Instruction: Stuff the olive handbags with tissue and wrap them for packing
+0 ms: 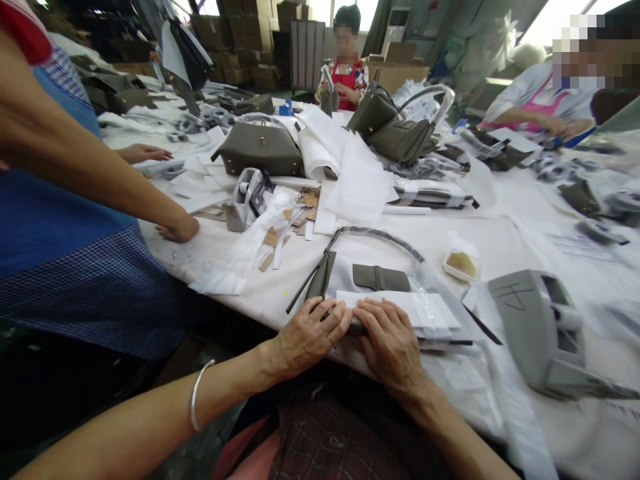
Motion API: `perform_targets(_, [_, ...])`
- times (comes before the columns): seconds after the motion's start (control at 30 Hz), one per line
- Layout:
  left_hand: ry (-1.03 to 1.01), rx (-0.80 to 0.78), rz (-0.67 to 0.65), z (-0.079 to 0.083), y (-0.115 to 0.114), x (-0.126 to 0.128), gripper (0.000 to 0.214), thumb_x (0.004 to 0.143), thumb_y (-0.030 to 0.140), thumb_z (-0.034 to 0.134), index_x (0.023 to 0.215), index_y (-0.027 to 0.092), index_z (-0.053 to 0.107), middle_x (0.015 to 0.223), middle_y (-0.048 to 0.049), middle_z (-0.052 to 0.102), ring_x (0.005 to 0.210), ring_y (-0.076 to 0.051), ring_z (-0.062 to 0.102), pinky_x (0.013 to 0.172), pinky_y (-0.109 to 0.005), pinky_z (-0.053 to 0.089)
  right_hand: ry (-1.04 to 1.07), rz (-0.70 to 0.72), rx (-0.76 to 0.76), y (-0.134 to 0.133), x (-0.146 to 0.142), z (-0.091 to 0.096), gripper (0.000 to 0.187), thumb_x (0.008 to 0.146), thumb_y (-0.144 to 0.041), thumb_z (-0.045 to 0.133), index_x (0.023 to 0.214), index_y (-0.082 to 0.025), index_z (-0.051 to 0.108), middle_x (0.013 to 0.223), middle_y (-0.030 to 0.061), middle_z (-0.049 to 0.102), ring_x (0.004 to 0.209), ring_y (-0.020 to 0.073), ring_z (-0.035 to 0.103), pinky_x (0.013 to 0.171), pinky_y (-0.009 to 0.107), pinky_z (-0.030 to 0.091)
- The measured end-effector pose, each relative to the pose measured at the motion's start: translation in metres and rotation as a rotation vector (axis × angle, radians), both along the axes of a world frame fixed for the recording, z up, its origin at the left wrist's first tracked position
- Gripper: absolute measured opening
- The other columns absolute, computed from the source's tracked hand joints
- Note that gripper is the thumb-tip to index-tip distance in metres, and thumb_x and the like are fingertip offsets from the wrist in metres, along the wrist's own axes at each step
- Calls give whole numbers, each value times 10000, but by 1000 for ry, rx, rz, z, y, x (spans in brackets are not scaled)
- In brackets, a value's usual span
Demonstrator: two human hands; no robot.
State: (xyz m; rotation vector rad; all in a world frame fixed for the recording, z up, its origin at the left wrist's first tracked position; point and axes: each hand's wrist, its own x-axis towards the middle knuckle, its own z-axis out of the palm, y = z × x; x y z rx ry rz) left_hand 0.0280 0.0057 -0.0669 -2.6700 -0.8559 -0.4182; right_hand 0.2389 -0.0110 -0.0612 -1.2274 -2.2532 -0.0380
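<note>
A grey-green handbag [321, 277] lies on the table edge in front of me, its handle [390, 239] wrapped and arching away. White paper [435, 312] covers its near part. A small grey-green flap piece [381, 277] rests just beyond the paper. My left hand [313, 330] curls its fingers over the near edge, beside the bag's left end. Close beside it, my right hand [390, 337] has its fingers bent over the paper at the same edge, thumb lower down. What lies under both palms is hidden.
Two grey tape dispensers [537, 333] [245, 200] flank the bag. A small dish [461, 265] of yellowish stuff sits at right. Finished-looking handbags [260, 148], paper sheets [363, 180] and brown tags [310, 199] crowd beyond. A co-worker's arm [177, 227] leans on the table at left; two others work farther off.
</note>
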Motion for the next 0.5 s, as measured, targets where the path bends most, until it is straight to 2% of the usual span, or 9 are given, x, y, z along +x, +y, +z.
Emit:
perform_targets(0.23, [71,79,20,2,1,7,339,966,146,438,1290,69,503,1256,-174,573,1090,-254,591,883,-405,481,7,-9,17,0,-1,-1,293,854,-147,552,1141,-179,602,1157,80,674,1134,237,561,1073,432,354])
perform_targets(0.5, [-20,11,-30,7,17,4,313,980,185,436,1269,90,509,1175,-140,616,1053,-222,594,840,-359,491,-33,-31,15,6,-2,4,276,878,-225,589,1151,-183,602,1166,87,672,1138,240,562,1063,435,366])
